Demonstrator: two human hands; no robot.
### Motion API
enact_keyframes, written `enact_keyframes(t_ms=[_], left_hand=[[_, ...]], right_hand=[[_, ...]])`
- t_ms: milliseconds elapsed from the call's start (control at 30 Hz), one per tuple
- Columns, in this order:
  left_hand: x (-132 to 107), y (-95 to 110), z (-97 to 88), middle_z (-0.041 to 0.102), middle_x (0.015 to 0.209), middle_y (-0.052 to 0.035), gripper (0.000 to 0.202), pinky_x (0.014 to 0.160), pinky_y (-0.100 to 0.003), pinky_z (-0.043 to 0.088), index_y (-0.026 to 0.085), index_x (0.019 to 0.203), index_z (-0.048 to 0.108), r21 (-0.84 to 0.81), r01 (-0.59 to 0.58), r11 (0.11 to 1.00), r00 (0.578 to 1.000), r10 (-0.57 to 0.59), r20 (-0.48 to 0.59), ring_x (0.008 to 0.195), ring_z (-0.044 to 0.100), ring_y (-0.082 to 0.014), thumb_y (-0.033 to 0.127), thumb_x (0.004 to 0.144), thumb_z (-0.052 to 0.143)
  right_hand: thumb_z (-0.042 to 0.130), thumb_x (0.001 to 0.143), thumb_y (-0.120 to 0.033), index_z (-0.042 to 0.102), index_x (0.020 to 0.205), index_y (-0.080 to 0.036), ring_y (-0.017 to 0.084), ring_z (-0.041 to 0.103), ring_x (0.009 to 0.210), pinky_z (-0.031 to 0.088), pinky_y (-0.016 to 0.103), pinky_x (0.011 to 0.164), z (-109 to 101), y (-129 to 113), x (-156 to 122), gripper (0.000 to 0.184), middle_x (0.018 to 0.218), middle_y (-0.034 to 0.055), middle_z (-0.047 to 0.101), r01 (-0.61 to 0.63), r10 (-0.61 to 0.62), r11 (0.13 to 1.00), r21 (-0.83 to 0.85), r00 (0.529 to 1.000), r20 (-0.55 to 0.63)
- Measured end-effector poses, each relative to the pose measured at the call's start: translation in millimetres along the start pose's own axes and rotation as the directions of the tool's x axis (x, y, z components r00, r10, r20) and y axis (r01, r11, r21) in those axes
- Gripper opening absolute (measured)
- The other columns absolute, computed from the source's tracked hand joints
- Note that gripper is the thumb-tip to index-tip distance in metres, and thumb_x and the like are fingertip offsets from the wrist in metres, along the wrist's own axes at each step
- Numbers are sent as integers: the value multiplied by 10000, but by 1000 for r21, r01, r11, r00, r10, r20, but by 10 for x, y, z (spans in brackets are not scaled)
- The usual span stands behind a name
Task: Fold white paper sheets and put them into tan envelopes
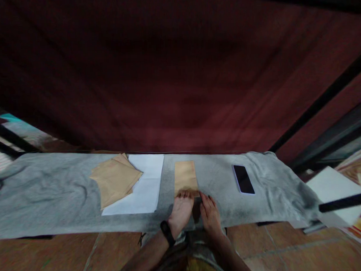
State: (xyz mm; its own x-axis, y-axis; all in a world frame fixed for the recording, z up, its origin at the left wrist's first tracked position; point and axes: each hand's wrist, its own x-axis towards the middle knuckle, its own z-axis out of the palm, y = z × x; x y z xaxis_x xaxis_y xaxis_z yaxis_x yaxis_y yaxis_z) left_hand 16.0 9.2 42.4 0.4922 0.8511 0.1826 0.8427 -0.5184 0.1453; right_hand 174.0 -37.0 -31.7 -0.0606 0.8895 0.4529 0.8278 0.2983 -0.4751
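One flat, rectangular tan paper envelope point(184, 175) is lying on grey cloth point(216, 177), long axis running straight away from the person, the left hand point(182, 210), fingers bunched, and the right hand point(211, 214), fingers close together, touching its near end, any pinch being impossible to tell.
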Motion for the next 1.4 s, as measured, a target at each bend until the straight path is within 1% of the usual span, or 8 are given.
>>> enact_keyframes(t_ms=[133,267,367,567,767,867,1100,1400], left_hand=[[33,-157,-491,746,931,-82,330,741,-325,550,181,1034,689,-411,233,882,945,-306,-121,801,700,-215,272,1026,372],[15,-362,-703,728,805,-42,433,662,-281,524,177,917,686,-960,216,176,764,-643,54,725,670,-196,593,878,576],[-38,-492,-510,720,763,-48,497,634,-300,527,163,903,688,-968,225,-113,710,-661,243,670,667,-200,630,733,688],[-139,-621,65,675,690,-40,369,611,-298,494,169,855,682,-871,433,234,679,-720,144,655,642,-205,518,833,568],[-137,-608,58,712,764,-90,346,641,-315,485,120,1190,653,-389,646,657,727,-685,51,693,683,-234,299,973,452],[-163,-575,13,739,885,-146,458,684,-349,525,64,1399,512,-92,598,796,797,-603,-33,783,713,-268,295,1023,388],[-229,-402,290,541,1501,-161,503,1137,-469,426,146,1498,451,71,205,976,962,-187,-200,1420,478,-288,258,1009,421],[-247,-312,467,425,1602,-169,588,1243,-497,287,95,1552,388,107,164,981,983,-153,-101,1514,356,-276,252,986,415]], right_hand=[[286,1069,-332,470,1522,-162,295,599,1303,531,530,1042,52,39,-16,518,1414,174,633,-136,144,981,137,988,-46],[271,1081,-383,457,1514,-128,295,610,1296,543,519,1034,97,49,13,536,1435,208,604,-238,274,930,279,956,-101],[285,1082,-414,435,1522,-164,277,612,1288,547,479,1029,100,57,20,527,1452,176,592,-287,360,889,358,920,-156],[234,1075,-441,297,1587,-230,294,515,1366,526,488,1040,3,105,-46,557,1543,166,471,-350,435,888,298,850,-297],[299,1071,-350,450,1517,-231,250,430,1457,437,509,1153,2,-52,231,485,1566,131,468,-135,148,959,248,988,-35],[322,1071,-336,513,1482,-225,232,413,1473,397,502,1195,105,-150,436,466,1554,108,503,-32,22,989,146,997,71],[239,1073,-248,575,1434,-117,230,484,1426,383,491,1212,330,-291,627,511,1472,148,592,90,-89,996,3,981,173],[307,1079,-274,524,1483,-127,213,444,1459,305,451,1240,489,-170,867,482,1535,129,527,167,-137,979,-114,964,227]])
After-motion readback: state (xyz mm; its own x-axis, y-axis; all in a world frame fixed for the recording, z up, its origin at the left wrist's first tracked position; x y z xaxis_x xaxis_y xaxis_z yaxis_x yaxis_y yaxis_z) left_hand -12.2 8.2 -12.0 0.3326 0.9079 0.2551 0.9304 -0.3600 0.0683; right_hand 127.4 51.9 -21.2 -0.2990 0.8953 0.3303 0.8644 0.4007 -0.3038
